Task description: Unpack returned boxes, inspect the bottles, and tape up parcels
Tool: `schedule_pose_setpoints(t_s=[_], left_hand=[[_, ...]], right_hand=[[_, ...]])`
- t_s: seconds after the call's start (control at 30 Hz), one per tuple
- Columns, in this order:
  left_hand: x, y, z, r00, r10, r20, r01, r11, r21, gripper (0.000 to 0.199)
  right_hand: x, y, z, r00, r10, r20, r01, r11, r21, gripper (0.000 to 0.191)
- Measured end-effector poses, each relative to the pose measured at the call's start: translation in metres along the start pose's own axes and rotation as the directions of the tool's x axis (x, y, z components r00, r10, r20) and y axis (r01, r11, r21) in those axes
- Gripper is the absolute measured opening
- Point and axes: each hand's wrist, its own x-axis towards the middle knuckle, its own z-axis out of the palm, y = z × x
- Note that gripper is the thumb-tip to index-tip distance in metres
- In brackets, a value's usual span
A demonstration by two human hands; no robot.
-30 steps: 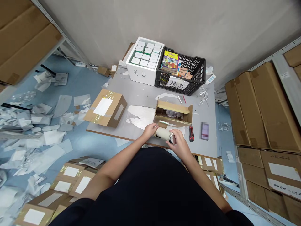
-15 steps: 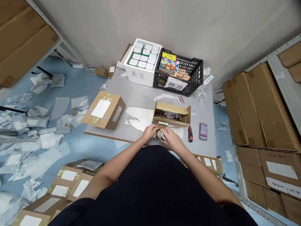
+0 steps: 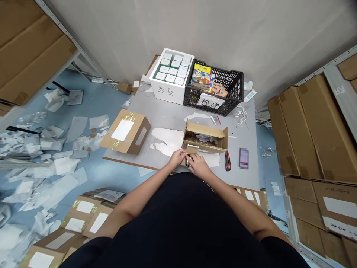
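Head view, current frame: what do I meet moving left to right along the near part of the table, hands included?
Taped carton with a white label → left hand → right hand → red-and-black cutter → pixelated purple phone-like item.

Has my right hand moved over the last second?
Yes. Against the open carton, the right hand has shifted left, closer to the left hand.
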Motion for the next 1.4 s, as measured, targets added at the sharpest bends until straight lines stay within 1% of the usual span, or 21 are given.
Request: schedule_pose_setpoints(t_s=[0.07,0.13,0.17,0.23,0.3,0.37,0.4,0.43,0.47,0.5,0.57,0.63,0.7,0.77,0.87,0.97,1.07,1.2,1.27,1.33,1.4], left_hand=[[0.000,0.000,-0.001,1.000,0.003,0.001,-0.003,1.000,-0.010,0.026],[-0.002,0.002,-0.002,1.000,0.006,0.003,-0.006,1.000,-0.014,0.027],[-0.003,0.004,-0.003,1.000,-0.004,0.013,0.004,1.000,-0.027,0.029],[-0.009,0.007,-0.005,0.997,-0.046,0.058,0.052,0.993,-0.103,0.035],[-0.015,0.010,-0.005,0.988,-0.092,0.121,0.116,0.970,-0.215,0.043],[-0.021,0.012,-0.005,0.980,-0.108,0.168,0.153,0.946,-0.286,0.050],[-0.023,0.012,-0.004,0.977,-0.104,0.184,0.155,0.943,-0.295,0.054],[-0.024,0.012,-0.004,0.976,-0.095,0.197,0.151,0.944,-0.293,0.057],[-0.025,0.012,-0.003,0.975,-0.081,0.209,0.140,0.947,-0.287,0.061],[-0.025,0.013,-0.004,0.973,-0.063,0.220,0.125,0.952,-0.280,0.063],[-0.025,0.014,-0.006,0.970,-0.018,0.243,0.083,0.962,-0.261,0.066],[-0.026,0.017,-0.009,0.967,0.033,0.253,0.022,0.977,-0.211,0.066],[-0.028,0.021,-0.012,0.965,0.077,0.249,-0.051,0.993,-0.108,0.062],[-0.032,0.024,-0.014,0.967,0.113,0.227,-0.122,0.992,0.027,0.053],[-0.038,0.025,-0.015,0.960,0.190,0.205,-0.228,0.956,0.183,0.038],[-0.042,0.023,-0.015,0.933,0.266,0.242,-0.325,0.911,0.255,0.033],[-0.044,0.017,-0.016,0.910,0.290,0.296,-0.374,0.881,0.289,0.032],[-0.046,0.009,-0.016,0.904,0.273,0.329,-0.382,0.862,0.334,0.035],[-0.048,0.005,-0.016,0.902,0.272,0.335,-0.388,0.851,0.354,0.036],[-0.050,0.000,-0.014,0.903,0.282,0.323,-0.390,0.855,0.343,0.036],[-0.051,-0.005,-0.010,0.920,0.283,0.271,-0.359,0.887,0.290,0.037]], right_hand=[[-0.006,0.002,0.004,0.999,-0.022,-0.043,0.025,0.997,0.068,0.059],[-0.013,0.004,0.008,0.991,-0.009,-0.134,0.033,0.984,0.177,0.048],[-0.017,0.005,0.010,0.982,0.024,-0.188,0.023,0.969,0.245,0.043],[-0.024,0.006,0.017,0.950,0.147,-0.277,-0.020,0.910,0.415,0.036],[-0.027,0.008,0.024,0.891,0.342,-0.299,-0.084,0.771,0.631,0.034],[-0.025,0.011,0.030,0.812,0.538,-0.224,-0.130,0.542,0.831,0.042],[-0.023,0.014,0.032,0.779,0.604,-0.166,-0.135,0.421,0.897,0.049],[-0.020,0.017,0.033,0.761,0.640,-0.111,-0.133,0.320,0.938,0.055],[-0.018,0.020,0.033,0.761,0.645,-0.066,-0.130,0.251,0.959,0.061],[-0.015,0.024,0.032,0.777,0.628,-0.036,-0.131,0.217,0.967,0.064],[-0.012,0.030,0.027,0.829,0.559,-0.014,-0.144,0.236,0.961,0.062],[-0.012,0.034,0.022,0.876,0.481,-0.028,-0.152,0.331,0.931,0.050],[-0.014,0.036,0.017,0.906,0.418,-0.067,-0.141,0.448,0.883,0.036],[-0.019,0.037,0.015,0.923,0.371,-0.106,-0.128,0.554,0.823,0.027],[-0.025,0.038,0.018,0.935,0.322,-0.146,-0.122,0.682,0.721,0.024],[-0.028,0.039,0.027,0.940,0.294,-0.170,-0.119,0.753,0.647,0.024],[-0.029,0.039,0.039,0.939,0.299,-0.171,-0.121,0.751,0.650,0.025],[-0.032,0.038,0.055,0.918,0.364,-0.159,-0.162,0.709,0.687,0.024],[-0.034,0.037,0.063,0.911,0.389,-0.133,-0.170,0.651,0.740,0.026],[-0.036,0.035,0.069,0.908,0.408,-0.096,-0.166,0.560,0.812,0.027],[-0.037,0.033,0.075,0.897,0.436,-0.072,-0.152,0.457,0.876,0.027]])
